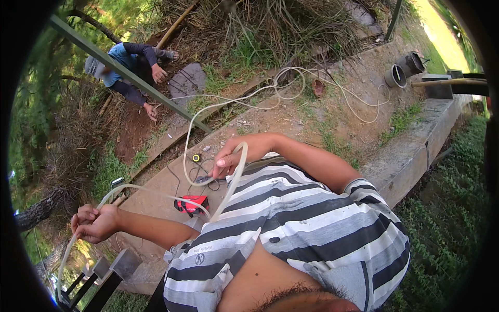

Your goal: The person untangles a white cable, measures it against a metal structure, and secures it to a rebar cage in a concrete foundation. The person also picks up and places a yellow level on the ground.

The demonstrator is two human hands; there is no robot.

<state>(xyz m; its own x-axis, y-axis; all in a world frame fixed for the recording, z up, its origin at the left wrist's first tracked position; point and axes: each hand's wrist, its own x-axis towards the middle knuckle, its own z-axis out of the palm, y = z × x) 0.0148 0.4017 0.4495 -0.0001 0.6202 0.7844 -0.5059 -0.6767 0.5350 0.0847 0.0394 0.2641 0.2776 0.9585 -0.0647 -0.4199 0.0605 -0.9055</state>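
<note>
A long translucent hose (pixel 192 117) runs through both of my hands. My left hand (pixel 96 223) is out to the left with its fingers closed round the hose, and one end trails down toward dark rails. In front of my striped shirt, my right hand (pixel 243 152) pinches the hose between thumb and fingers. Between the hands the hose sags in a loop near my chest. Beyond my right hand it curves away over the ground and lies in loose coils toward the far right.
A red tool case (pixel 191 204) and a yellow tape measure (pixel 196 157) lie on the concrete near dark cables. A green metal post (pixel 130 75) slants across the upper left. Behind it another person (pixel 122 70) crouches on the soil. Two buckets (pixel 396 76) stand far right beside a low wall (pixel 405 156).
</note>
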